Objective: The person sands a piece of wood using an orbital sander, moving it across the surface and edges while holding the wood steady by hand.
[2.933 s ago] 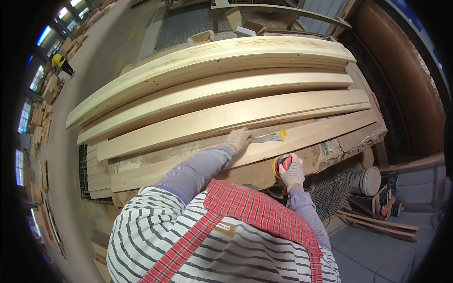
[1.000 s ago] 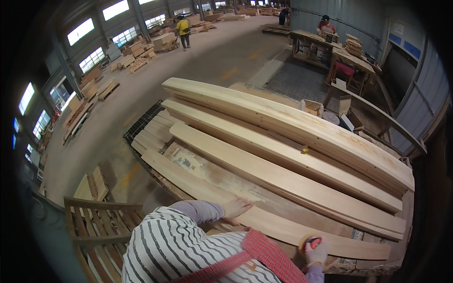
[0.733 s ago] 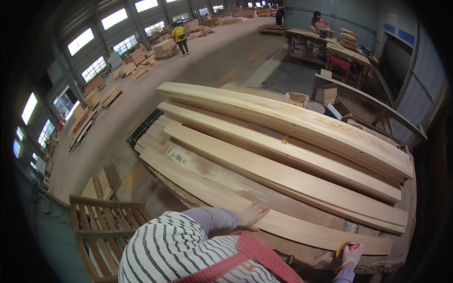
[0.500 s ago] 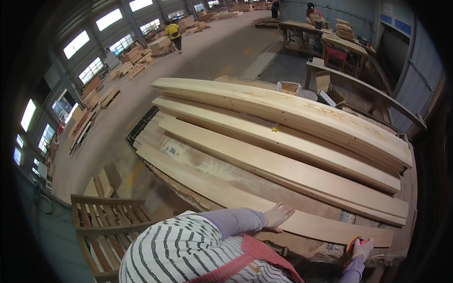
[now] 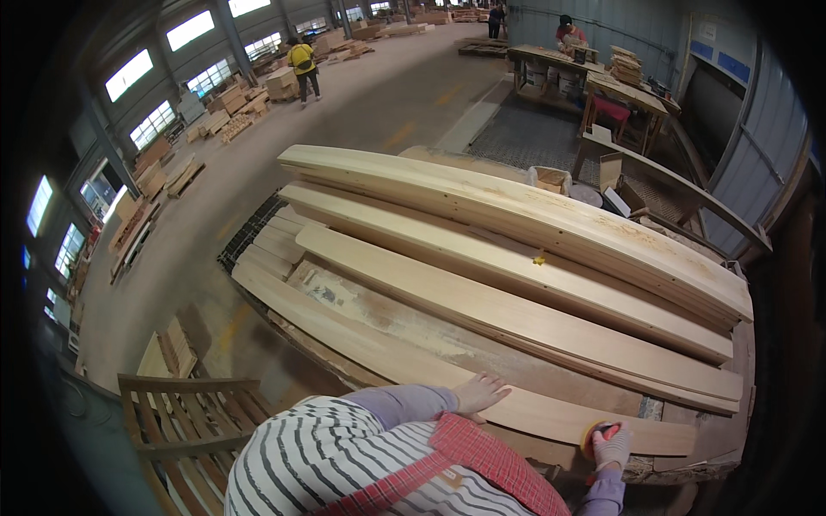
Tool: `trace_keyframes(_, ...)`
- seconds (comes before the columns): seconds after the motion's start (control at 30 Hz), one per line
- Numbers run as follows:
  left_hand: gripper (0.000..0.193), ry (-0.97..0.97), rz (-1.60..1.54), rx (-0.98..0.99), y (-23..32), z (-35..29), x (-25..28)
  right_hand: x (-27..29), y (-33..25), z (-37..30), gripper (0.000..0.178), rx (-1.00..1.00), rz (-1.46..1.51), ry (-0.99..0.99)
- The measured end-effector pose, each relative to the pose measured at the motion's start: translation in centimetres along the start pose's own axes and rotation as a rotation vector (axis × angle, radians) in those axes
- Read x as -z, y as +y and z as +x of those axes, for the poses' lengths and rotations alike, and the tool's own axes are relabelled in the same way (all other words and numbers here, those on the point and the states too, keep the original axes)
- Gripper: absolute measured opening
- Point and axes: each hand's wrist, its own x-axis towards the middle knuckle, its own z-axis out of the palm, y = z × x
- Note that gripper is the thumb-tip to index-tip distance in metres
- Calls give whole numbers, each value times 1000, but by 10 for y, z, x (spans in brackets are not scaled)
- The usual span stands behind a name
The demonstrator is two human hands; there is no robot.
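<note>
A long pale wooden board [image 5: 344,336] lies along the near edge of the worktable. My left hand [image 5: 482,394] rests flat on its middle, fingers stretched out and holding nothing. Near the board's right end, my right hand [image 5: 613,445] is closed round a small round red-and-yellow hand tool [image 5: 591,440], which is against the board's near side. My fingers partly cover the tool, so its exact kind is unclear. Just beyond lies another long board [image 5: 516,314] on top of others.
Farther back on the table [image 5: 379,305] are more long boards and a stack of drilled planks [image 5: 482,191]. A yellow scrap [image 5: 539,258] sits among them. Slatted wooden frames [image 5: 189,417] stand at my left. One person in yellow [image 5: 303,64] and another at a bench [image 5: 570,36] are far off.
My right hand has moved left along the board with the red-and-yellow tool. My left hand stays flat on the board. The view has shifted slightly, and the person in yellow appears nearer.
</note>
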Motion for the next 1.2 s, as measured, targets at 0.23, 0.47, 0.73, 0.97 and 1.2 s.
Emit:
trace_keyframes(0.23,61,111,123,-91,-46,-55,-32,-8,48,13,59,-12,-128,-5)
trace_keyframes(0.47,105,145,40,16,-28,-45,-22,-20,-139,-38,46,34,-2,-171)
trace_keyframes(0.73,100,19,13,-22,88,94,-12,33,-10,11,51,-148,29,-58)
trace_keyframes(0.97,98,46,42,19,129,130,-15,87,128,101,53,-250,8,49)
trace_keyframes(1.2,101,1,57,38,132,132,-17,130,194,155,61,-477,-26,179)
